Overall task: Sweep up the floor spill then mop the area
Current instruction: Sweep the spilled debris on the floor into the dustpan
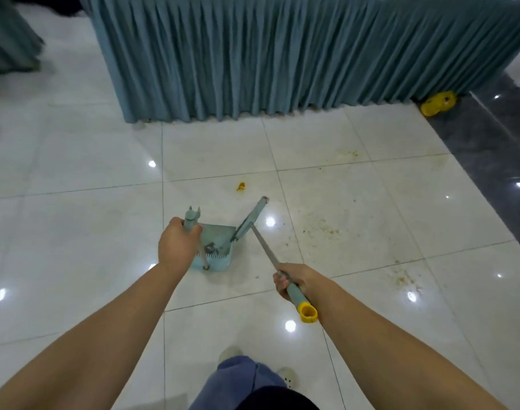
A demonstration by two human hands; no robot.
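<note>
Gripping the upright handle of the dustpan (216,251), the left hand (177,245) holds it on the white tile floor (75,232). The right hand (294,281) is curled round the broom (264,250), whose head rests at the pan's mouth. Inside lies what looks like dark debris. The spill (326,230) spreads right toward the dark border strip (489,137). Open tiles reach the desk skirt (282,54) ahead.

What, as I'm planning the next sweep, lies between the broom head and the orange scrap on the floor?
Nothing visible: only bare tile lies between broom head and orange scrap; the dustpan sits nearer the camera.
</note>
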